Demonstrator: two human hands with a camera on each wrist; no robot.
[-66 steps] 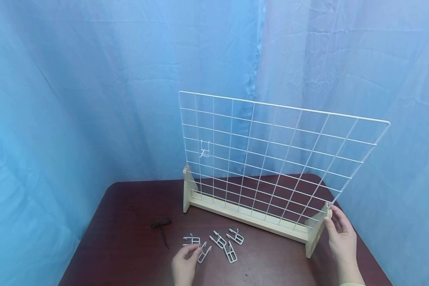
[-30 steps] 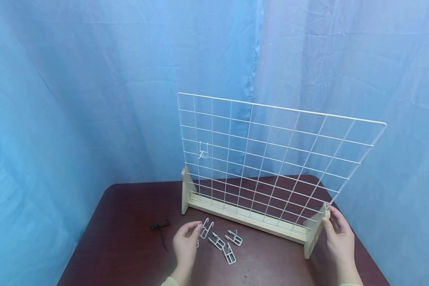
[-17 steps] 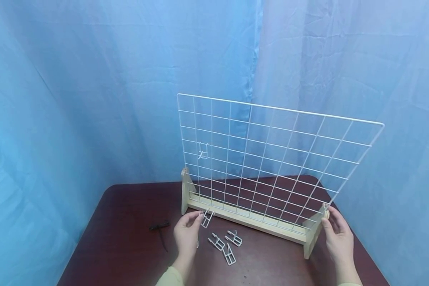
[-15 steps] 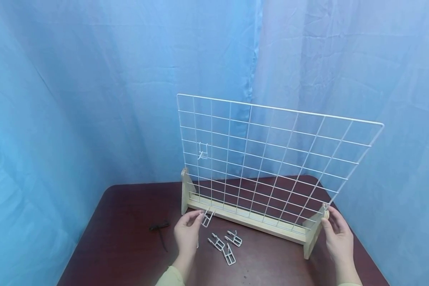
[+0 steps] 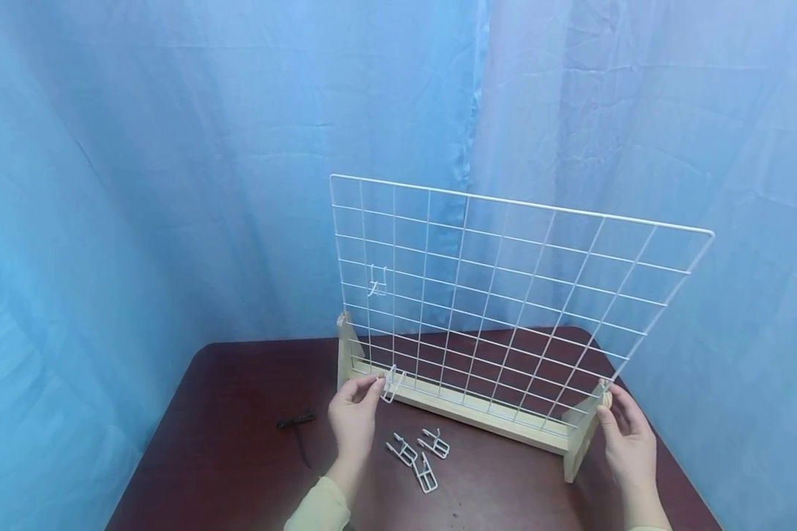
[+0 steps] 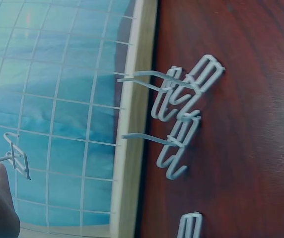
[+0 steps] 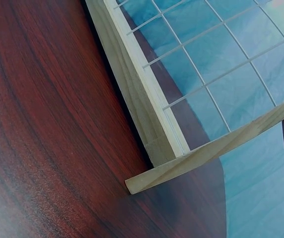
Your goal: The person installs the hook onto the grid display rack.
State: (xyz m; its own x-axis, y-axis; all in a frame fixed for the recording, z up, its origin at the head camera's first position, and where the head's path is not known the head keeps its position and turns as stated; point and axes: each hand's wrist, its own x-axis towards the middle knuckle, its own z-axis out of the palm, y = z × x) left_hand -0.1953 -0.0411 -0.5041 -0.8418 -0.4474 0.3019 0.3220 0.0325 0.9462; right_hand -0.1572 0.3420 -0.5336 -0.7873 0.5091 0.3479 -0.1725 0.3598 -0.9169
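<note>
My left hand (image 5: 355,413) pinches a white wire hook (image 5: 392,385) by its prong, in front of the lower left of the white wire grid panel (image 5: 466,195). In the left wrist view the held hook (image 6: 19,157) hangs off my fingertips, its two bent ends free. My right hand (image 5: 631,442) grips the top of the right wooden end piece of the stand (image 5: 478,418), thumb in front; the right wrist view shows only part of that hand. Another hook (image 5: 378,289) hangs on the panel's left side.
Several loose hooks (image 5: 426,476) lie on the dark red table (image 5: 239,442) before the stand; one stray hook (image 6: 189,225) shows low in the left wrist view. A thin black T-shaped item (image 5: 297,421) lies at left. Blue curtains (image 5: 239,147) surround the table.
My left hand has lifted the hook off the table and carried it forward and up, toward the panel's lower left. My right hand keeps its grip on the stand.
</note>
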